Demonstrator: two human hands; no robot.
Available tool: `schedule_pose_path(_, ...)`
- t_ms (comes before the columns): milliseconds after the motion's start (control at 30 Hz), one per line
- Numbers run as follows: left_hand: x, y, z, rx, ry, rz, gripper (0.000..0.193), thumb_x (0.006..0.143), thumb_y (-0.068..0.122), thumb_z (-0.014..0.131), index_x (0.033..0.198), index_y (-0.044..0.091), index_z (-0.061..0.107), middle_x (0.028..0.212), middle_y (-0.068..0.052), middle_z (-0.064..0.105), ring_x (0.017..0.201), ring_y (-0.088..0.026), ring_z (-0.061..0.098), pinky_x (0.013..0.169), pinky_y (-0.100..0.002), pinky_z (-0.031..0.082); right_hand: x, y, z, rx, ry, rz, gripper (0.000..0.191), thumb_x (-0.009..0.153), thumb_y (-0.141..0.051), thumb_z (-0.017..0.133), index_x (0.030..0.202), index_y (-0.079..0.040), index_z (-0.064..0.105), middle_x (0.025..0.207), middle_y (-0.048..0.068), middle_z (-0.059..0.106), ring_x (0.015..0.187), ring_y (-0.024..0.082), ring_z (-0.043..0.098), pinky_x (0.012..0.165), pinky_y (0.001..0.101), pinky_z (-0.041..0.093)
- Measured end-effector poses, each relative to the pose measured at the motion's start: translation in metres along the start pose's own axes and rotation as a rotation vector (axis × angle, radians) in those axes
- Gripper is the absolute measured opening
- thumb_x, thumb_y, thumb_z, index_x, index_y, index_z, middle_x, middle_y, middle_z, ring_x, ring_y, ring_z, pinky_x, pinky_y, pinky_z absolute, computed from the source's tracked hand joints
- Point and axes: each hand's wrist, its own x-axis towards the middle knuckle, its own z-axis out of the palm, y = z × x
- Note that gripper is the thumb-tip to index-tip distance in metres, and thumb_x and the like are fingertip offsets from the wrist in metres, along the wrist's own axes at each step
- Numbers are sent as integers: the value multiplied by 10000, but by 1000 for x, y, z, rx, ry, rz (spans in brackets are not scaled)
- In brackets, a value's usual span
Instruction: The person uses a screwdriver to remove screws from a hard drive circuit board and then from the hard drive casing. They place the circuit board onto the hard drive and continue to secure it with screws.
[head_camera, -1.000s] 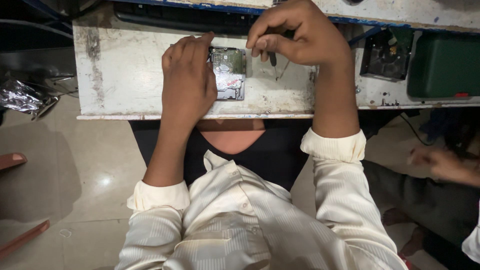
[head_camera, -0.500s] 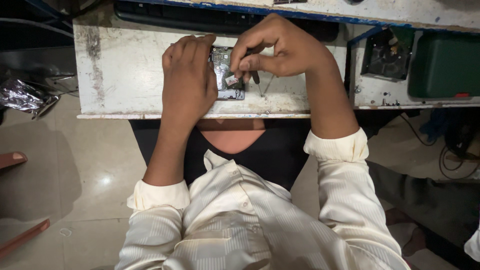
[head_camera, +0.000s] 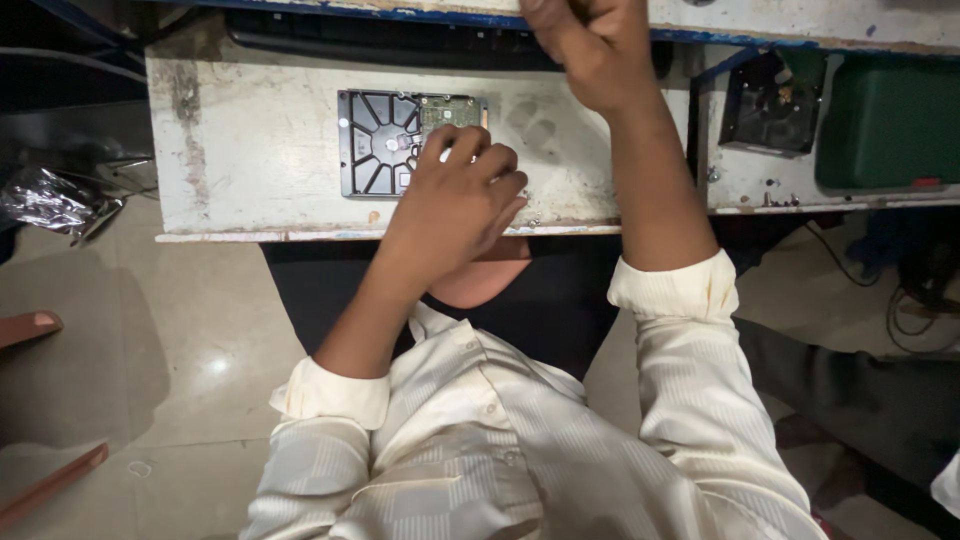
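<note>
At the far left, a crumpled piece of shiny foil or plastic (head_camera: 45, 197) lies on the floor beside the worn white table (head_camera: 260, 170). On the table lies a hard disk drive (head_camera: 385, 140), underside up — its dark ribbed casing and small green circuit board face the camera. The left hand (head_camera: 455, 200) rests on the drive's right end, fingers curled over that edge and part of the circuit board; a small pale thing shows at the fingertips, too small to tell. The right hand (head_camera: 590, 45) is raised near the table's far edge, closed into a loose fist — whether it grips anything I cannot tell. Further right, another dark drive-like part (head_camera: 770, 105) sits beside a green box (head_camera: 885, 125).
</note>
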Motion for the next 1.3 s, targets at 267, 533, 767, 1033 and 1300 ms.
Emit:
schedule_pose_path(267, 7, 4, 3, -22, -32, -24, 151, 905, 222, 739, 982, 96, 769, 1050, -45, 616, 1128, -283, 532, 1058, -460, 383, 5, -1, 1, -17, -31, 8, 294, 1188, -259, 616, 999, -34, 627, 732, -38, 504, 544, 32, 370, 505, 219, 264)
schedule_pose_path(533, 7, 3, 3, -74, -9, -51, 74, 860, 192, 752, 894, 135, 784, 1027, -13, 616, 1130, -271, 529, 1054, -464, 380, 12, -7, 2, -53, -97, -139, 236, 1229, -235, 593, 1188, -13, 661, 909, 25, 616, 686, 64, 475, 615, 237, 369)
schedule_pose_path(767, 4, 1, 8, -50, -14, -47, 71, 886, 172, 737, 881, 106, 761, 1063, -58, 604, 1131, -282, 521, 1060, -479, 376, 14, -7, 3, -55, -67, -109, 239, 1203, -260, 635, 1179, -25, 673, 1003, 17, 696, 675, 58, 498, 601, 226, 386)
schedule_pose_path(1033, -26, -31, -24, -85, 256, -206, 107, 892, 86, 784, 995, 87, 755, 1162, -52, 629, 1170, -301, 540, 1045, -472, 374, 11, -1, -1, -91, -82, -108, 234, 1208, -239, 611, 1105, -33, 650, 893, -2, 617, 689, 63, 489, 629, 234, 380)
schedule_pose_path(1300, -40, -47, -39, -204, 192, -261, 128, 893, 93, 816, 1009, 99, 762, 1217, -46, 649, 1230, -321, 508, 1091, -455, 391, 0, 2, 2, -173, -19, -10, 296, 1226, -212, 651, 1009, -12, 642, 804, -10, 588, 681, 69, 492, 627, 242, 374)
